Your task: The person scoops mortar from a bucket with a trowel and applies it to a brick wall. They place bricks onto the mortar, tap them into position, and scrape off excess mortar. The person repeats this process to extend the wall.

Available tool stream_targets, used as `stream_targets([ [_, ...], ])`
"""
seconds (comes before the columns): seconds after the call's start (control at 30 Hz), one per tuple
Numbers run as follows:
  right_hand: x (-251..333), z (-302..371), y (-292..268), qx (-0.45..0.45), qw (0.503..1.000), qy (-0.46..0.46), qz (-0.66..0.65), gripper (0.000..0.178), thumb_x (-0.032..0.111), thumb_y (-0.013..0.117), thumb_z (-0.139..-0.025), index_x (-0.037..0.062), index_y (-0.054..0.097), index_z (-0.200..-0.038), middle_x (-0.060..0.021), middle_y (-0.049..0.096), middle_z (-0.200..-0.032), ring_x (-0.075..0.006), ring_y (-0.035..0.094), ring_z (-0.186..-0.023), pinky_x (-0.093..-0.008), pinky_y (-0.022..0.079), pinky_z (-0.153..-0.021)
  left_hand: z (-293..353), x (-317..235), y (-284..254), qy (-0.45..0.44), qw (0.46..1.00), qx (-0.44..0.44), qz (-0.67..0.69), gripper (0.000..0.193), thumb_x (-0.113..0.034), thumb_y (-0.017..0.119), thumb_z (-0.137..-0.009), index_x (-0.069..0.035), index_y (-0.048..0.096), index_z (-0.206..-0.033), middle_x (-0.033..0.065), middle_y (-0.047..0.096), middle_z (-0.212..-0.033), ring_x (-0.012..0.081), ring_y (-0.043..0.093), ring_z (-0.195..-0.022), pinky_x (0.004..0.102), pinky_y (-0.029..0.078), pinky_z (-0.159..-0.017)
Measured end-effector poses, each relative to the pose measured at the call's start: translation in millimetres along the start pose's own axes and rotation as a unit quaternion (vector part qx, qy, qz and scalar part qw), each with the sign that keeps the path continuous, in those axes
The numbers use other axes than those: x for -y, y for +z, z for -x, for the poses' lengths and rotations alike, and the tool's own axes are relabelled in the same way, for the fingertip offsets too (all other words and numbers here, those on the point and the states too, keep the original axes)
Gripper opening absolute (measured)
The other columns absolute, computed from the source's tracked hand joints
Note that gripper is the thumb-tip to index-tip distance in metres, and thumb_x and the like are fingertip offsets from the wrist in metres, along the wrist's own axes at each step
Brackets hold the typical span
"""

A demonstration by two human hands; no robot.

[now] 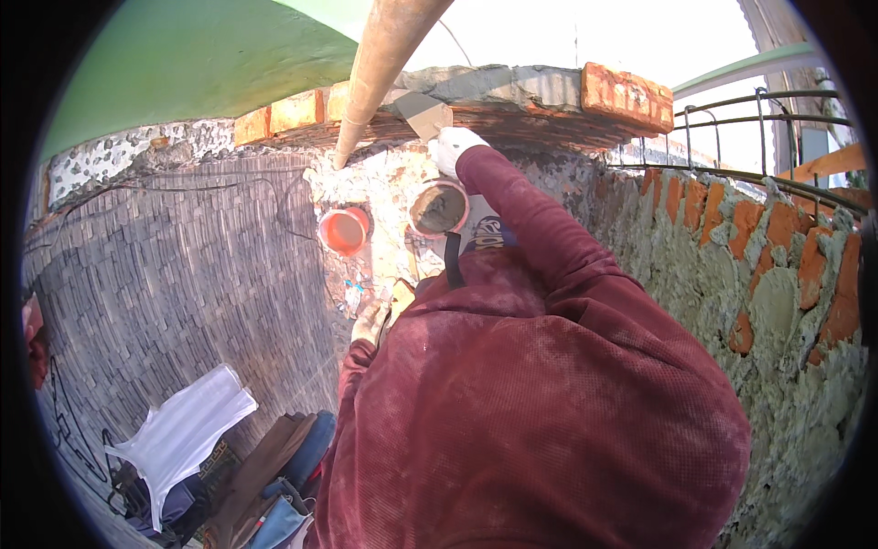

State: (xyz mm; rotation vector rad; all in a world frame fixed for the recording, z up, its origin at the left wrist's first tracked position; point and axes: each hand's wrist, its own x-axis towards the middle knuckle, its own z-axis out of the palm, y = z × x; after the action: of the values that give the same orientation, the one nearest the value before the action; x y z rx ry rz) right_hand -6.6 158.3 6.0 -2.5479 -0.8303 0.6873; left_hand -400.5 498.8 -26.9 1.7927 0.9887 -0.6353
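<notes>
My right hand (455, 151), in a white glove, is stretched out to the far brick wall and closed on a trowel. The flat grey blade of the trowel (424, 113) lies at the wall's top edge, beside the grey mortar (512, 87) there. Just below that arm stands a bucket (439, 209) with grey mortar inside. To its left is an orange bucket (344, 231). Lower down, my gloved left hand (370, 322) is by my body, fingers curled beside a yellowish block-like piece (401, 298); my sleeve partly hides what it grips.
A slanting pole (380, 69) crosses in front of the wall. One brick (626, 96) sits on the wall's right end. Steel bars (759, 96) stick out at right above a rough mortared brick wall (768, 274). Clothes (265, 476) and a white cloth (187, 425) lie at lower left.
</notes>
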Motion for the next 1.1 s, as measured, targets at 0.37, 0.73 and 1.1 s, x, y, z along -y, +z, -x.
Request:
stream_targets([
  [0.37, -31.3, 59.8, -1.3, -0.131, 0.947, 0.186, -0.226, 0.038, 0.031, 0.053, -0.097, -0.0028, 0.068, -0.106, -0.0252, 0.072, -0.094, -0.0399, 0.071, -0.089, -0.0478, 0.056, -0.083, 16.0, 4.9, 26.5, 0.02, 0.999, 0.024, 0.007, 0.051, -0.023, 0.062, -0.102, 0.008, 0.05, -0.141, 0.0204, 0.053, -0.147, 0.0292, 0.057, -0.129, 0.0373, 0.041, -0.114],
  [0.73, -39.3, -15.2, 19.5, -0.122, 0.98, 0.148, -0.052, 0.029, 0.021, 0.061, -0.094, 0.0077, 0.065, -0.119, -0.0188, 0.068, -0.115, -0.0361, 0.068, -0.105, -0.0467, 0.055, -0.089, 43.8, -8.8, 12.3, -0.018, 0.993, 0.04, 0.111, 0.052, -0.019, 0.067, -0.099, 0.004, 0.049, -0.142, 0.0138, 0.062, -0.133, 0.0238, 0.061, -0.119, 0.0354, 0.047, -0.106],
  [1.1, -105.8, 122.1, 9.2, -0.103, 0.939, 0.228, -0.236, 0.039, 0.031, 0.065, -0.09, 0.006, 0.068, -0.12, -0.0195, 0.072, -0.114, -0.0369, 0.067, -0.109, -0.0458, 0.052, -0.096, 57.6, -10.2, -7.6, -0.008, 0.994, 0.089, -0.062, 0.054, -0.021, 0.065, -0.1, 0.005, 0.048, -0.145, 0.0165, 0.064, -0.133, 0.023, 0.062, -0.12, 0.0327, 0.049, -0.104],
])
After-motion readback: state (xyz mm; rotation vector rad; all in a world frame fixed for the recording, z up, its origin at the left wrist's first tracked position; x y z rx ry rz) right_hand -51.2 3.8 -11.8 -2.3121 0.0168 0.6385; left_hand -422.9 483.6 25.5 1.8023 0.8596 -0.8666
